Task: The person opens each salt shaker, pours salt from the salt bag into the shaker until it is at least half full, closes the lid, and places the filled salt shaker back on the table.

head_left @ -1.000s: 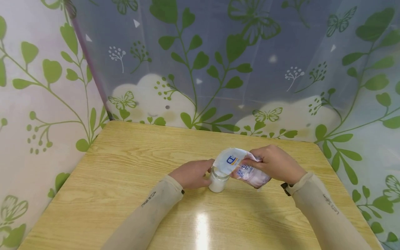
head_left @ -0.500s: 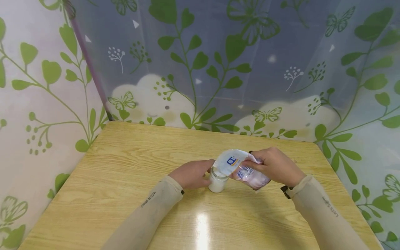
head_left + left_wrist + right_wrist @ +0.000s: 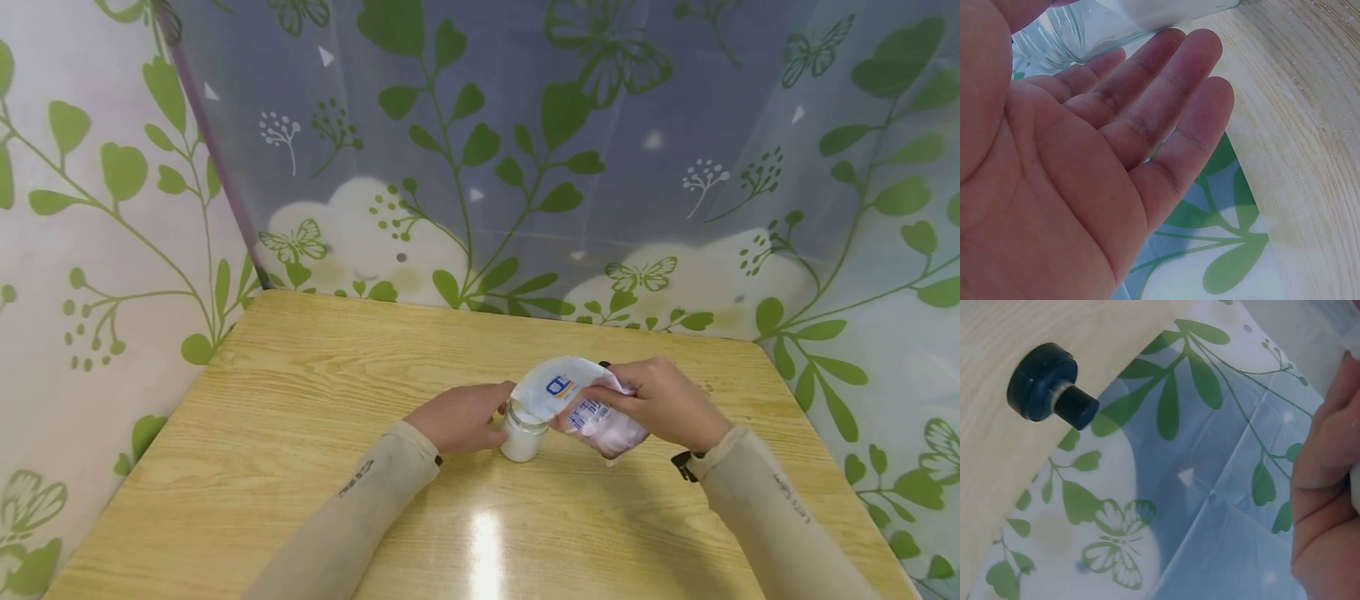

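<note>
Upright on the table stands a small glass jar (image 3: pixel 522 443) with white contents. My left hand (image 3: pixel 459 419) holds it from the left side, thumb in front and fingers behind; in the left wrist view those fingers lie along the glass. My right hand (image 3: pixel 667 402) grips a printed plastic salt bag (image 3: pixel 564 388), thumb on top, with the bag's pale end tipped over the jar's mouth. That end hides most of the opening, so I cannot see whether anything flows. The right wrist view shows only the edge of the right hand (image 3: pixel 1325 481).
Behind the right hand, a black round piece with a narrower knob (image 3: pixel 1044 384) lies on the wooden table (image 3: pixel 337 358). Fine white specks dot the wood in the left wrist view. Leaf-patterned curtains (image 3: pixel 495 167) close off the back and sides.
The right hand has shifted slightly, and the bag's lower end has swung a little to the left. A bit of the black piece now shows behind that hand. Left hand and jar stay put.
</note>
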The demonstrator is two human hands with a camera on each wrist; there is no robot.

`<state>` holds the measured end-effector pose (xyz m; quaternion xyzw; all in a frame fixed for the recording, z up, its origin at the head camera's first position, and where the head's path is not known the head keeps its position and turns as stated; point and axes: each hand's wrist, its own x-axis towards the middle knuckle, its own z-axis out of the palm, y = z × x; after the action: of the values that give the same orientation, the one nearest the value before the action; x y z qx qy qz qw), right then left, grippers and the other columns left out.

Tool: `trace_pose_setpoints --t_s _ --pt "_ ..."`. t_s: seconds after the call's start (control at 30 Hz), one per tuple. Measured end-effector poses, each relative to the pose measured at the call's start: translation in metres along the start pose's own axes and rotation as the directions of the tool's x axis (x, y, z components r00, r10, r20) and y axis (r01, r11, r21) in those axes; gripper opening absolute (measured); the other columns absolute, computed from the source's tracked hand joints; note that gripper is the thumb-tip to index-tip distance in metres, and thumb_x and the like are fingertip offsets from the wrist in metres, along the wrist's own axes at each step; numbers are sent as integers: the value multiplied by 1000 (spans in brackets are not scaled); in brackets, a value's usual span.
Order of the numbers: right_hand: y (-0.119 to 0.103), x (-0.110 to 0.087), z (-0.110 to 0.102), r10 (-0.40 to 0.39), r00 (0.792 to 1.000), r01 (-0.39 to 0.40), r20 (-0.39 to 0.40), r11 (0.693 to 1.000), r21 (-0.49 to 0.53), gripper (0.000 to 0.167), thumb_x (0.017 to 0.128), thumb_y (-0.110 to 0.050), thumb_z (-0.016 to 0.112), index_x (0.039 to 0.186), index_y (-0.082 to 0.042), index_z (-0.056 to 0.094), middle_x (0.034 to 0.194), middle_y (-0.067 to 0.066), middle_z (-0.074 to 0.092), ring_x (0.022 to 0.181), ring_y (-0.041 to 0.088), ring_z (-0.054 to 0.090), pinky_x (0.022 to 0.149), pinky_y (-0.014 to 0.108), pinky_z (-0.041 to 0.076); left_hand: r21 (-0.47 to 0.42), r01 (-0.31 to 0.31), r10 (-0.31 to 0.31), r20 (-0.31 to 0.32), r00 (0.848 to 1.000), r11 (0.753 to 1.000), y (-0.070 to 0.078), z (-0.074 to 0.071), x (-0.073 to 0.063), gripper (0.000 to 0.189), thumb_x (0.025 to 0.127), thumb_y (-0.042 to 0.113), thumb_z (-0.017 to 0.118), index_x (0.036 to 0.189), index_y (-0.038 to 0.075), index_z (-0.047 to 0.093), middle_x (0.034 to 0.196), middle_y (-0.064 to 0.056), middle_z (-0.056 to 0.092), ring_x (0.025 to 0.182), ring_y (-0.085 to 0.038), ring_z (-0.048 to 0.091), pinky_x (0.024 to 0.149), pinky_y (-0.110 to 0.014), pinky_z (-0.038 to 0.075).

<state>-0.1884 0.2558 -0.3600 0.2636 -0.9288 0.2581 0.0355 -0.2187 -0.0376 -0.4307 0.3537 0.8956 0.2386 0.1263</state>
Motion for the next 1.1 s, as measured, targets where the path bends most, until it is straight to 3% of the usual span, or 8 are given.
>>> trace_pose_setpoints --t_s 0.2,0.43,0.67,0.93,1.1 --pt "12 -4 10 -19 997 24 -81 998 61 28 96 -35 75 70 -31 66 61 -18 59 52 4 50 49 24 41 3 -6 6 -4 1000 1000 0 0 0 40 97 23 69 134 20 55 123 2 69 108 -17 67 92 -34 54" --pt "23 -9 20 8 993 6 -114 992 126 17 97 -29 75 79 -27 74 68 -17 67 48 5 52 44 24 41 10 -10 11 -6 1000 1000 0 1 0 32 96 25 70 125 22 56 117 4 69 98 -14 65 85 -32 54" --pt "33 -17 33 122 986 -102 -116 980 169 21 99 -32 72 79 -23 74 71 -12 70 50 8 54 46 26 43 4 -6 6 -3 1000 1000 -1 1 1 39 97 26 69 133 23 55 118 7 68 97 -12 65 86 -31 54" --pt "40 -23 48 168 971 -117 -170 954 277 23 99 -28 72 78 -19 73 74 -5 72 55 9 56 48 27 46 -16 7 -7 1 1000 1000 0 1 -1 45 97 25 67 140 23 53 121 6 67 102 -13 66 89 -33 54" --pt "42 -27 53 203 965 -134 -166 926 352 20 101 -24 69 85 -14 75 78 -1 73 57 11 60 50 28 49 -11 0 0 -2 1000 1000 1 -1 -1 49 97 24 67 143 22 52 122 5 68 105 -13 66 91 -34 54"
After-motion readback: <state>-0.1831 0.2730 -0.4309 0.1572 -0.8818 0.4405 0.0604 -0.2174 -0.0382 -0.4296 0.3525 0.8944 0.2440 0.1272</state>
